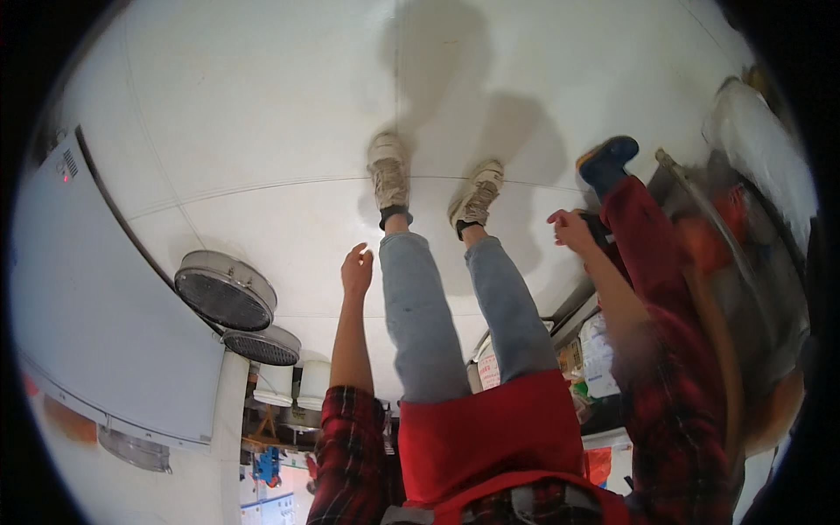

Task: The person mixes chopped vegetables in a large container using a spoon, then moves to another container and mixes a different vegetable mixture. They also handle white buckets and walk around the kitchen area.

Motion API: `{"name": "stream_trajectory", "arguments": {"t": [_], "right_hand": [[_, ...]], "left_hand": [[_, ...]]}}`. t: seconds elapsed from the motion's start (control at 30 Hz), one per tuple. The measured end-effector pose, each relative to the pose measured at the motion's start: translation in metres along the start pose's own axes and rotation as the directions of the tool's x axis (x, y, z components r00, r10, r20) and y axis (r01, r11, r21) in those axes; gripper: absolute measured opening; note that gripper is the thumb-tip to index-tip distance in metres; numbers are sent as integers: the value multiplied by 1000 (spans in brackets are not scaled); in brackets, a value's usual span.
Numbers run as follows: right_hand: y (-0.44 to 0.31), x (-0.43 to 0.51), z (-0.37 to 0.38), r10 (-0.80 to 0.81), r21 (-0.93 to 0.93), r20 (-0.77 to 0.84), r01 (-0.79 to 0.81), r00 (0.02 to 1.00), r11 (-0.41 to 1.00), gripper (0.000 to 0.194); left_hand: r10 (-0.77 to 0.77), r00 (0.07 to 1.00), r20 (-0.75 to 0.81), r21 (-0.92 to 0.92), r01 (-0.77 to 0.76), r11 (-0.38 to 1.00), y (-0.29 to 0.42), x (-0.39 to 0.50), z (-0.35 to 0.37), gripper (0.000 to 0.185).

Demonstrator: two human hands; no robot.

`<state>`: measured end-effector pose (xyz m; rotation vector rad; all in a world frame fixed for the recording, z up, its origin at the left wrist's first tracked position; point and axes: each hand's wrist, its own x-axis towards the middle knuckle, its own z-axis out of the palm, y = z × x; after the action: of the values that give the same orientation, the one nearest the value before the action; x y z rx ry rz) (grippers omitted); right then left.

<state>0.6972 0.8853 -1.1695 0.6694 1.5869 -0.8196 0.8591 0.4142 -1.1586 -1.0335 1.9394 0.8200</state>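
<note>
My left hand (358,268) hangs with nothing in it over the pale floor, beside my leg in light jeans (420,308); its fingers are partly bent and slightly apart. On the other side, my right hand (569,231) is raised away from my legs, fingers loosely bent, with no object visible in it. It overlaps the view of another person's leg in dark red trousers (646,243) and a blue boot (607,164). A red apron (489,440) covers my waist over a checked shirt.
Two round metal sieves (226,289) lean near a white cabinet (118,295) at the left. White buckets (314,380) stand further behind. Plastic-wrapped packages (597,354) lie low at the right. Close on the right is another person, with a metal pipe (709,213) nearby.
</note>
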Motion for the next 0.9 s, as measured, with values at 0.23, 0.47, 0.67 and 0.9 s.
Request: {"name": "stream_trajectory", "arguments": {"t": [0.23,0.47,0.67,0.9], "right_hand": [[81,-10,90,3,-248,-131,-36,991,968,18],[81,18,194,36,35,-473,-23,880,999,21],[56,28,224,114,262,-655,83,747,961,19],[67,50,246,218,289,-526,-68,822,955,18]], "left_hand": [[-6,974,226,-131,36,991,63,-63,-48,26],[49,960,274,-157,-5,988,140,-91,-86,23],[35,949,313,-74,-13,997,169,-89,-106,24],[34,948,318,-51,-19,999,174,-87,-114,24]]}}
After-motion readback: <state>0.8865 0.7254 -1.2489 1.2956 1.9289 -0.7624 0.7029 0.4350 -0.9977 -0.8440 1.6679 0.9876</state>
